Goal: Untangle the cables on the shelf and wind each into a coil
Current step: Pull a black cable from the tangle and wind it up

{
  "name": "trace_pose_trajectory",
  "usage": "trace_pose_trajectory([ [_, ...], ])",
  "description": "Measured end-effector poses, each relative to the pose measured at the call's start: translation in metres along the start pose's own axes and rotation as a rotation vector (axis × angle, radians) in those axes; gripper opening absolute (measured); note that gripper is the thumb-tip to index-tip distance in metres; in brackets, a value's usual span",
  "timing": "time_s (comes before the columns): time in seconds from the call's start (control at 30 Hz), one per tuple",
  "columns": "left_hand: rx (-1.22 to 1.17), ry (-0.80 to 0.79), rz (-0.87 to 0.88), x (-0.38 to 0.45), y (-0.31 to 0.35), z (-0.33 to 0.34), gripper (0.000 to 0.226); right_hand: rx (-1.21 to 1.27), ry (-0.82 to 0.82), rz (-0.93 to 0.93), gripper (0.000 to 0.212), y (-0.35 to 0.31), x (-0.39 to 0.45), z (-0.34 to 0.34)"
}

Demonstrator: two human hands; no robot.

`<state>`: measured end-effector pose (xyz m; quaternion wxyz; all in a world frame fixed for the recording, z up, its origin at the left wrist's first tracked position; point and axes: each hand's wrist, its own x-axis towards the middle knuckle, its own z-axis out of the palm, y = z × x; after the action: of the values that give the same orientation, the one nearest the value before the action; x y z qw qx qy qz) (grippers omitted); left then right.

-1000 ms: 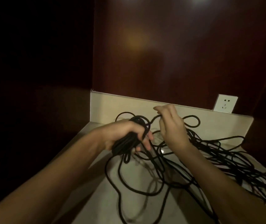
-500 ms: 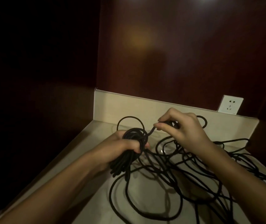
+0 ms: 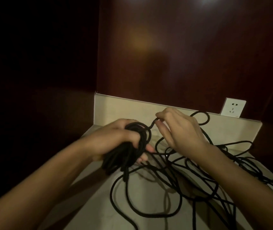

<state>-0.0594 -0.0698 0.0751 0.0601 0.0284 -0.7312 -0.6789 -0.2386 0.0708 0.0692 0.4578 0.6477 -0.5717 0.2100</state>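
Head view, left hand (image 3: 115, 143) gripping black coil (image 3: 125, 156), right hand (image 3: 180, 130) pinching cable strand (image 3: 153, 124)

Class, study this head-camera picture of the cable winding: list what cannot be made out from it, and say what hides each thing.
- Number of turns in the coil, head view: left hand covers it, and it is blurred.
- How many separate cables form the tangle: strands overlap and run off the right and bottom edges.
- Cable ends or plugs: none distinguishable.
- Space left of the shelf: too dark.
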Motion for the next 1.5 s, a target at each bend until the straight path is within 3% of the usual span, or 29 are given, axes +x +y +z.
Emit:
trace_pose_trajectory([
  [0.1, -0.24, -0.072, 0.044, -0.004, 0.008, 0.0, 0.047, 0.097, -0.028, 0.069, 0.036, -0.004, -0.01, 0.002],
  [0.23, -0.469, 0.105, -0.014, 0.029, -0.007, 0.0, 0.038, 0.171, -0.048, 0.254, 0.048, -0.006, -0.023, 0.011],
  [0.37, -0.703, 0.272, -0.001, 0.063, -0.026, -0.017, 0.045, 0.18, 0.002, 0.253, 0.029, -0.017, -0.038, 0.01],
  [0.47, -0.775, 0.267, 0.029, 0.066, -0.035, -0.021, 0.071, 0.337, -0.024, 0.366, 0.025, -0.016, -0.032, -0.002],
  [0.5, -0.771, 0.242, 0.049, 0.067, -0.036, -0.021, 0.064, 0.296, -0.042, 0.373, 0.027, -0.011, -0.03, -0.006],
  [0.57, -0.718, 0.184, 0.068, 0.055, -0.025, -0.015, 0.024, 0.164, -0.086, 0.364, 0.033, -0.001, -0.025, -0.014],
  [0.67, -0.635, 0.041, 0.152, 0.03, -0.017, 0.004, 0.028, -0.128, -0.179, 0.341, 0.037, 0.003, -0.016, -0.014],
  [0.73, -0.55, 0.078, 0.211, 0.01, -0.01, 0.025, 0.032, -0.164, -0.27, 0.45, 0.03, -0.004, -0.008, -0.007],
  [0.83, -0.571, 0.2, 0.186, 0.039, -0.024, 0.004, 0.04, 0.242, -0.231, 0.76, 0.027, -0.01, 0.002, -0.007],
  [0.87, -0.582, 0.281, 0.161, 0.046, -0.031, -0.003, 0.041, 0.356, -0.186, 0.792, 0.027, -0.012, 0.002, -0.009],
  [0.97, -0.628, 0.253, 0.103, 0.048, -0.023, -0.01, 0.038, 0.668, -0.141, 0.795, 0.027, -0.015, -0.001, -0.014],
  [1.07, -0.644, 0.229, 0.161, 0.035, -0.028, -0.004, 0.056, 0.734, -0.2, 0.784, 0.033, -0.002, 0.003, -0.019],
  [1.1, -0.613, 0.246, 0.085, 0.037, -0.027, -0.003, 0.059, 0.744, -0.213, 0.777, 0.036, 0.004, 0.008, -0.021],
  [1.2, -0.45, 0.248, 0.042, 0.055, -0.032, -0.003, 0.046, 0.876, -0.198, 0.846, 0.041, 0.02, 0.028, -0.021],
  [1.27, -0.528, 0.15, 0.034, 0.043, -0.015, 0.016, 0.044, 1.05, -0.184, 0.926, 0.043, 0.024, 0.041, -0.018],
  [1.37, -0.494, 0.042, 0.249, 0.019, 0.005, 0.033, 0.041, 1.289, -0.279, 1.079, 0.047, 0.024, 0.051, -0.008],
  [1.5, -0.442, 0.237, 0.282, 0.017, 0.005, 0.036, 0.038, 1.371, -0.451, 1.248, 0.046, 0.017, 0.047, 0.007],
])
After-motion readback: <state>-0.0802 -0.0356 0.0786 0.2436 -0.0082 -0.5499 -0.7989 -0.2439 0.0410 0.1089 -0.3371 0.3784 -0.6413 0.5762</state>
